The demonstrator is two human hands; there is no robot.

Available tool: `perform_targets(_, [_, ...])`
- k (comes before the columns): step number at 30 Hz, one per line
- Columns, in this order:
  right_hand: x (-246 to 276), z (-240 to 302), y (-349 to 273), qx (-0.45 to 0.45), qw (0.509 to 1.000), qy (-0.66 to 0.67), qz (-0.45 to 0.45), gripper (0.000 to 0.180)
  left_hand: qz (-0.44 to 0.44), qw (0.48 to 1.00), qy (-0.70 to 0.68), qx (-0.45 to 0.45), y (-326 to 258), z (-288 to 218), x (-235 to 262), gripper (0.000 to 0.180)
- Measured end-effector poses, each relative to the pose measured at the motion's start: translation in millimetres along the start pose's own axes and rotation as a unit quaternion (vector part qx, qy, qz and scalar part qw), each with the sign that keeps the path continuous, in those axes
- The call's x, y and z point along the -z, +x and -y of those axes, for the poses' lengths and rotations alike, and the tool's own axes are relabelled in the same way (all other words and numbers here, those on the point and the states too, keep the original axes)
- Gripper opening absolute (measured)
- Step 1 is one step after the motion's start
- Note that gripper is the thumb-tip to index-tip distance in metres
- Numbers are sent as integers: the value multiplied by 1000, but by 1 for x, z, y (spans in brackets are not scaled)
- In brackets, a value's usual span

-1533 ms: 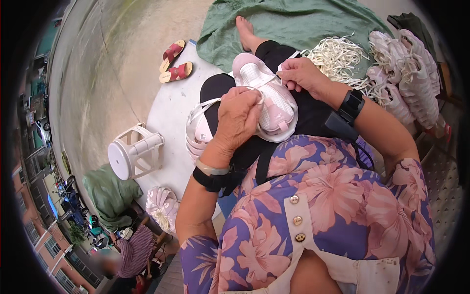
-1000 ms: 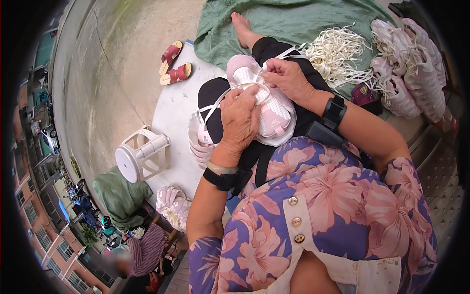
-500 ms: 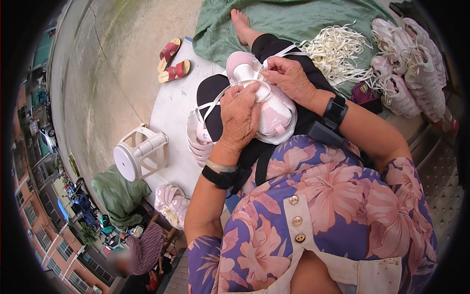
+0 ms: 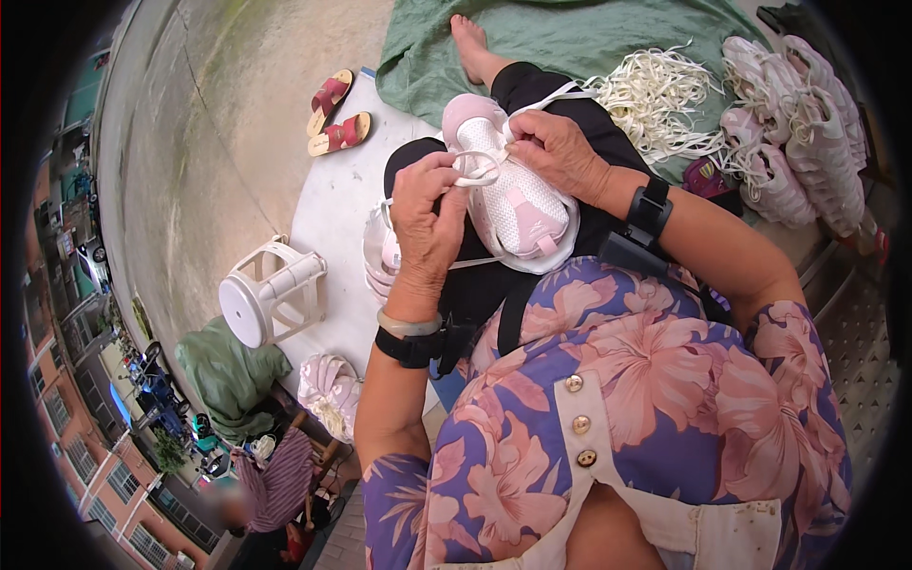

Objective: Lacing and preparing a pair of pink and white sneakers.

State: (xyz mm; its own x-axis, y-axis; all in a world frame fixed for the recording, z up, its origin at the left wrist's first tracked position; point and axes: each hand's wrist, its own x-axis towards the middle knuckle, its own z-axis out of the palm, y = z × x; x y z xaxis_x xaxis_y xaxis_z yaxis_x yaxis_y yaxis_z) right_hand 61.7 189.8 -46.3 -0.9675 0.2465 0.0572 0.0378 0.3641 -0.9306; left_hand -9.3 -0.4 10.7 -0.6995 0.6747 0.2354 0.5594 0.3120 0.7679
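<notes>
— Starting at the left, what is hidden or hard to make out?

— A person at the lower left is blurred and cut off. Part of the pink-and-white sneaker [image 4: 518,195] on the lap is covered by both hands, and more shoes beneath it are mostly hidden. The fingertips of the left hand [image 4: 425,223] are curled out of sight.

— What is changed from half a second before?

— The lace is seen drawn further out: a white lace loop [image 4: 478,167] is now stood open at the shoe's toe end, and the left hand is shifted slightly leftward off the upper.

— How are the hands closed?

— The left hand is closed in a pinch on the loop. The right hand [image 4: 562,152] is pressed onto the sneaker, its thumb and fingers closed on the lace beside the loop. Further right, a heap of loose white laces [image 4: 655,104] and a pile of matching sneakers [image 4: 803,133] are laid on the green cloth [image 4: 560,38].
</notes>
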Motion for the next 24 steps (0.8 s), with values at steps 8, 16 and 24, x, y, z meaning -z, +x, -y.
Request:
perform_targets(8, [14, 3, -6, -91, 995, 40, 19, 14, -372, 694, -539, 300, -37, 56, 104, 8])
perform_targets(16, [20, 36, -6, 214, 961, -161, 63, 17, -98, 736, -513, 431, -15, 10, 13, 6])
perform_targets(24, [16, 46, -1, 299, 872, -343, 183, 44, -57, 770, -475, 423, -8, 10, -21, 10])
